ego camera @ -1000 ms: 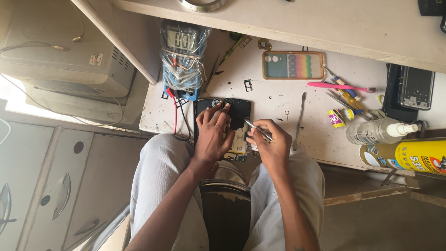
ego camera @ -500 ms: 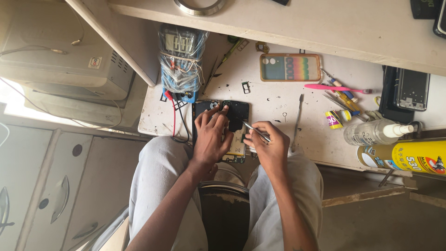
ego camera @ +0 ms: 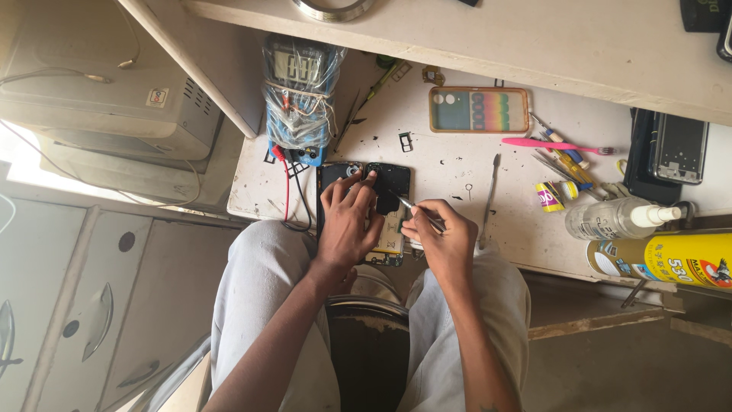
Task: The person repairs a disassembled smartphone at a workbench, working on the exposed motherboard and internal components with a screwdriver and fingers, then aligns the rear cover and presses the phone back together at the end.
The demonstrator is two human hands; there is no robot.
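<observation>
On opened phone point(ego camera: 385, 200): left hand point(ego camera: 347, 221) pressing, right hand point(ego camera: 442, 240) gripping tweezers point(ego camera: 415, 210).

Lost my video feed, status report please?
Left hand pressing opened phone. Right hand gripping tweezers, tip on phone. Nothing in the way.
</observation>
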